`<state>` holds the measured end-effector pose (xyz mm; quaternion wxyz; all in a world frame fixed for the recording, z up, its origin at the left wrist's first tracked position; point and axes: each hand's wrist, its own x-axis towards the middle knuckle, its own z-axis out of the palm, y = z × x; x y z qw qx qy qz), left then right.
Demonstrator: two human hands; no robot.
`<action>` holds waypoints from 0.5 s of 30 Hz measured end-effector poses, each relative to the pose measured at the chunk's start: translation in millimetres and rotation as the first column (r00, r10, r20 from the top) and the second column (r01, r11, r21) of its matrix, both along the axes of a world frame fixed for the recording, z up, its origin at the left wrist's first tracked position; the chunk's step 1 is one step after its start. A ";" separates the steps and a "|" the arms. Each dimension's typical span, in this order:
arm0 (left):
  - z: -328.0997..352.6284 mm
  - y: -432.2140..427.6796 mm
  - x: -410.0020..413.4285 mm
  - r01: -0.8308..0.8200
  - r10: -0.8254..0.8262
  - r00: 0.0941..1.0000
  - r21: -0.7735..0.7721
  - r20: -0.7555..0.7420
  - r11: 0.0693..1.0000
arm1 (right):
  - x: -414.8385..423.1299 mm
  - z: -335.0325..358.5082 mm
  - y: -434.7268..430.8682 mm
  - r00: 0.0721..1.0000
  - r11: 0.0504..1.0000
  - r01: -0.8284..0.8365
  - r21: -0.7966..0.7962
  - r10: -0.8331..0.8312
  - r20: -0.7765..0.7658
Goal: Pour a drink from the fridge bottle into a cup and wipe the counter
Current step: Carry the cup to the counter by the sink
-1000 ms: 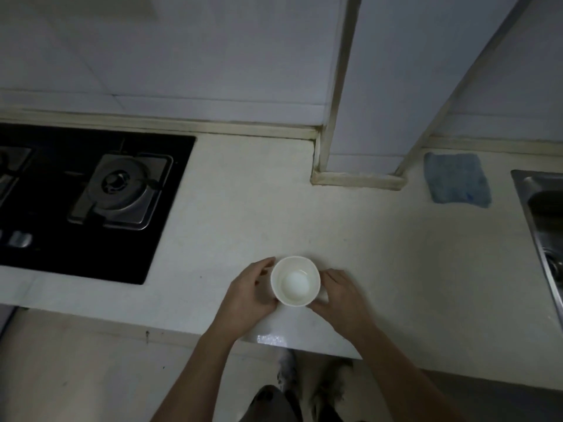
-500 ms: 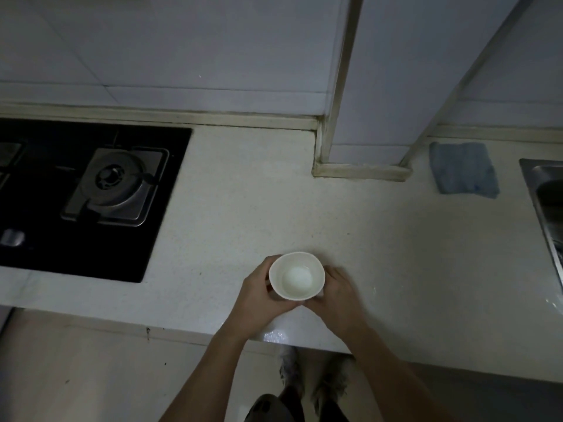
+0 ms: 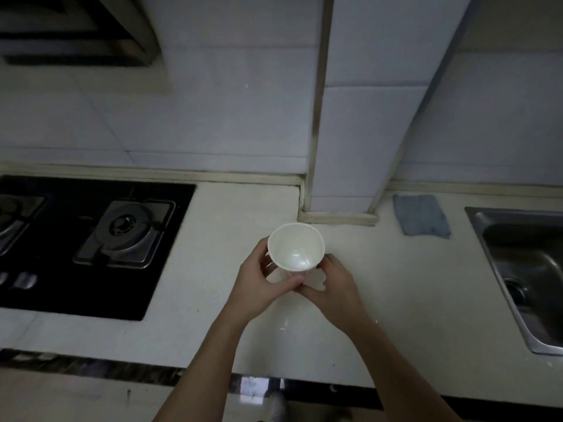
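– Writing on the cup [image 3: 295,246]?

– None that reads. It is plain white, its mouth turned toward the camera, and the inside looks bare and glossy.

– Where does it sit against the hands?

– Between them. The left hand [image 3: 262,284] wraps the lower wall from the left, thumb up along the side near the rim; the right hand [image 3: 332,284] closes on the base from the right. Both are clamped on the cup, fingertips meeting under it. It is tilted a little, and I cannot tell whether its base touches the counter [image 3: 411,300].

– And around it?

– It is over the middle of the pale counter, just in front of the foot of a tiled column [image 3: 344,166]. To the left lies a black stove [image 3: 91,248], its near burner well apart from the cup. To the right a folded blue cloth [image 3: 422,215] lies flat by the wall, and past it is a steel sink [image 3: 524,269] at the frame's edge.

– Room to move?

– Bare counter on both sides of the hands and toward the front edge, where a dark trim runs below the forearms.
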<state>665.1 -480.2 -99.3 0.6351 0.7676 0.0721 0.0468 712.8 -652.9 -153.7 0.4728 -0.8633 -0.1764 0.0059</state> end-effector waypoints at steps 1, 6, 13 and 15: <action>6.2 -3.2 2.7 0.005 -0.005 1.000 0.005 0.018 1.000 | 1.3 7.8 -2.7 1.000 1.000 0.009 -0.004 -0.009 0.026; 31.4 -21.9 20.2 0.079 -0.083 0.992 0.041 0.090 0.996 | 0.1 39.3 -18.8 0.988 0.991 0.133 -0.020 -0.131 0.079; 45.3 -59.8 43.5 0.366 -0.383 0.915 0.137 0.129 0.921 | -31.8 51.3 -56.8 0.904 0.913 0.407 -0.019 -0.400 0.148; 46.0 -81.7 43.8 0.458 -0.477 0.869 0.150 0.136 0.876 | -50.3 49.7 -73.2 0.860 0.870 0.492 -0.027 -0.481 0.173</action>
